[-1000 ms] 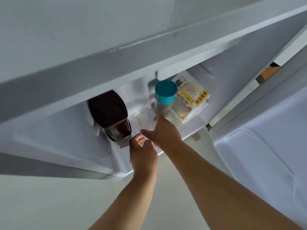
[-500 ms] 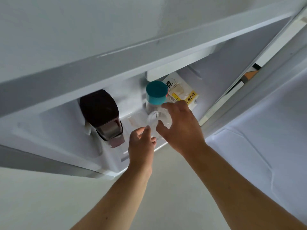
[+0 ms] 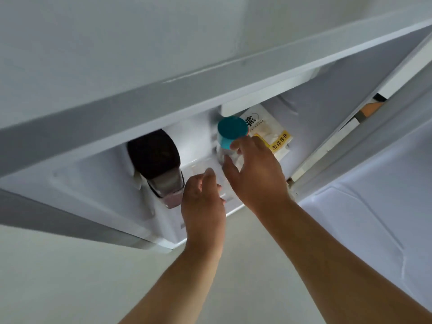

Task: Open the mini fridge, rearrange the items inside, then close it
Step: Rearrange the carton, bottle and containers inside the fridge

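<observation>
Fingers, right hand (image 3: 254, 174): closed further round the clear jar with teal round lid (image 3: 230, 136) than half a second ago; thumb (image 3: 230, 167) is set against the glass body.
Fingers, left hand (image 3: 203, 202): loosely curled, empty, held at the shelf front just beside the jar.
Jar position: upright on the white fridge shelf (image 3: 198, 163), between the dark brown lidded canister (image 3: 155, 160) and the white-and-yellow printed bread packet (image 3: 268, 132).
Task meaning: the jar is judged to be the item now being repositioned.
Surroundings: the white fridge door (image 3: 374, 218) is swung open at right; pale floor (image 3: 70, 277) below.
</observation>
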Motion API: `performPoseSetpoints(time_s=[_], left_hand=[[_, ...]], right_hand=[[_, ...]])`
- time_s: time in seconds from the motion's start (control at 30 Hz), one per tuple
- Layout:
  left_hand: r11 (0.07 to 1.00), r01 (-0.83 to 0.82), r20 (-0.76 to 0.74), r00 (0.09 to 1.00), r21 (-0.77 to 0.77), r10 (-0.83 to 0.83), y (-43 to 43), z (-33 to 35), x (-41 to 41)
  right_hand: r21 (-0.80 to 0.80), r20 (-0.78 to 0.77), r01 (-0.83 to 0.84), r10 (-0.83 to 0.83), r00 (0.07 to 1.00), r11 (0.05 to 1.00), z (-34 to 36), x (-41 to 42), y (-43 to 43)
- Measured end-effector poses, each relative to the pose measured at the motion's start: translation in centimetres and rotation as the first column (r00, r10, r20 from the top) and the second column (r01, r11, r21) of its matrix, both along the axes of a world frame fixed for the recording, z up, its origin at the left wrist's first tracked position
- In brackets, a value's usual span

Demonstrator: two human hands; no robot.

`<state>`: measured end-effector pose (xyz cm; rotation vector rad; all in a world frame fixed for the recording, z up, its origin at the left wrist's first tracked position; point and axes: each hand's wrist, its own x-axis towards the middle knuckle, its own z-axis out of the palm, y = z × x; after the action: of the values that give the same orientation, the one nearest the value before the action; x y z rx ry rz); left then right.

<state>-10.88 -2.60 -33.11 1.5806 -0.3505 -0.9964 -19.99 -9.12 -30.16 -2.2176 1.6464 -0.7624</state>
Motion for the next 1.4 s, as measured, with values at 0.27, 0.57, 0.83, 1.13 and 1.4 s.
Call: performPoseSetpoints(time_s=[0.27,0.57,0.83,1.13,1.4], left_hand=[[0.973,-0.211,-0.157,0.962,0.090,0.224,0.5,3.9,4.1],[0.990,-0.143,-0.072,0.987,0.003,0.143,0.4,4.8,2.4],[0.995,0.073,-0.140,0.988,0.069,-0.063,-2.1,2.9,-0.3],[0.965,0.149,-0.189,0.976,0.217,-0.108,-3.2,-3.5,1.5],[0.969,0.117,0.179,0.971,0.219,-0.158,0.6,-5.6,0.8]], right_hand=[[0.464,0.108,-0.252,0.228,0.968,0.849,4.0,9.8,-3.6],[0.513,0.390,-0.277,0.066,0.918,0.812,4.7,5.8,-3.0],[0.543,0.275,-0.083,-0.084,0.958,0.836,3.6,2.0,-4.1],[0.462,-0.288,-0.042,0.194,0.938,0.886,-1.2,4.5,-4.4],[0.138,-0.203,-0.212,0.237,0.950,0.967,-3.4,4.1,-1.5]])
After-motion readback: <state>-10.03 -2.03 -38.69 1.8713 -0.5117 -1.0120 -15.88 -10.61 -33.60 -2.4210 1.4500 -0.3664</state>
